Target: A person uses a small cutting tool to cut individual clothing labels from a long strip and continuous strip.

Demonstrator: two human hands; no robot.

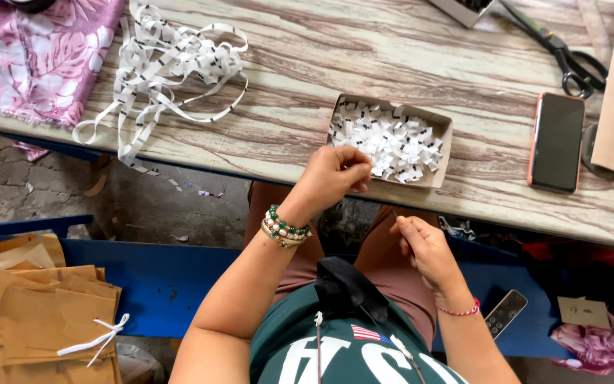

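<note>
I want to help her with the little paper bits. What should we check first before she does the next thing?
1. Shallow cardboard box of small white cut paper tags sits fully on the table: ok.
2. Left hand reaches the box edge: ok.
3. Left hand grips a tag: cannot tell.
4. Right hand pinches something thin: ok; what it is: cannot tell.
5. Black scissors away from both hands: ok.
6. Tangled white ribbon strip partly hangs over the edge: not ok.
</note>
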